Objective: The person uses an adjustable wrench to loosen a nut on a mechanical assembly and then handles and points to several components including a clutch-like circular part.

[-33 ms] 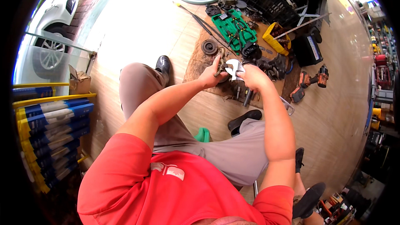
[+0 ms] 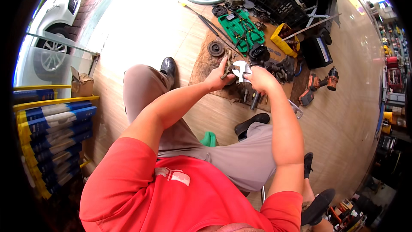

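My right hand (image 2: 261, 80) grips a silver adjustable wrench (image 2: 240, 69), its wide jaw facing up and left. My left hand (image 2: 218, 80) is closed around a worn, brownish metal part with arms (image 2: 228, 64), close beside the wrench jaw. One finger of that hand points up along the part. Whether the jaw touches the part, I cannot tell. Both hands are over a stained cardboard sheet (image 2: 198, 69). A round dark pulley-like disc (image 2: 215, 48) lies just beyond my left hand. Dark metal parts (image 2: 281, 68) are crowded beyond my right hand.
An open green tool case (image 2: 232, 26) and a yellow container (image 2: 281, 43) lie farther off. Black crates (image 2: 270, 0) stand at the back. Two orange-and-black power tools (image 2: 315, 83) rest at the right. Another person's shoe (image 2: 318, 206) shows at lower right.
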{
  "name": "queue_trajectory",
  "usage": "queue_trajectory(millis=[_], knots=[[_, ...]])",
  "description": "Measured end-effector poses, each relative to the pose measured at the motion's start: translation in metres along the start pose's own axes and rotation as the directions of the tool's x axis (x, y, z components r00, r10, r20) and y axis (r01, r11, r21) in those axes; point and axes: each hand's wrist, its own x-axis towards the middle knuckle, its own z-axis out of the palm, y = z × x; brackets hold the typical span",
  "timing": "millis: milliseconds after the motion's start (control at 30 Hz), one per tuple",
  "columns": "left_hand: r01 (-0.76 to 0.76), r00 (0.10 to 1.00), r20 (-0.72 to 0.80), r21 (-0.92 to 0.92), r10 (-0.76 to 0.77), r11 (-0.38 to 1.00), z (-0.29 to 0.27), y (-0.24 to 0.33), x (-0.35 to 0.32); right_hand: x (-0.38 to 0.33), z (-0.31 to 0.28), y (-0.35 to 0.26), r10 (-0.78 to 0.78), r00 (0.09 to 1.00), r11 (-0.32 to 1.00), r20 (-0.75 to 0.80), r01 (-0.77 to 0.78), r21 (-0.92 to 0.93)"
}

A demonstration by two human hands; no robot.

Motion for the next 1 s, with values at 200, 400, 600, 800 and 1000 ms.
queue_trajectory(millis=[200, 400, 600, 800, 1000], knots=[[0.022, 0.999, 0.023, -0.005, -0.022, 1.0, -0.001, 0.0, 0.0, 0.02, -0.004, 0.003, 0.05, 0.995, 0.998, 0.089, -0.047, -0.038], [0.042, 0.999, 0.028, -0.01, -0.042, 0.999, -0.002, 0.0, 0.001, 0.031, -0.011, -0.001, 0.074, 0.988, 0.995, 0.135, -0.064, -0.078], [0.041, 0.998, 0.04, -0.014, -0.04, 0.999, -0.002, -0.001, 0.0, 0.033, -0.012, 0.0, 0.058, 0.99, 0.995, 0.131, -0.046, -0.089], [-0.006, 1.0, 0.0, -0.007, 0.006, 1.0, 0.001, -0.007, 0.002, 0.027, 0.002, 0.004, 0.062, 0.988, 0.988, 0.141, -0.08, 0.13], [0.003, 1.0, 0.008, 0.026, -0.003, 1.0, 0.003, -0.01, 0.004, 0.009, 0.031, 0.003, 0.1, 0.986, 0.882, 0.132, -0.149, 0.447]])
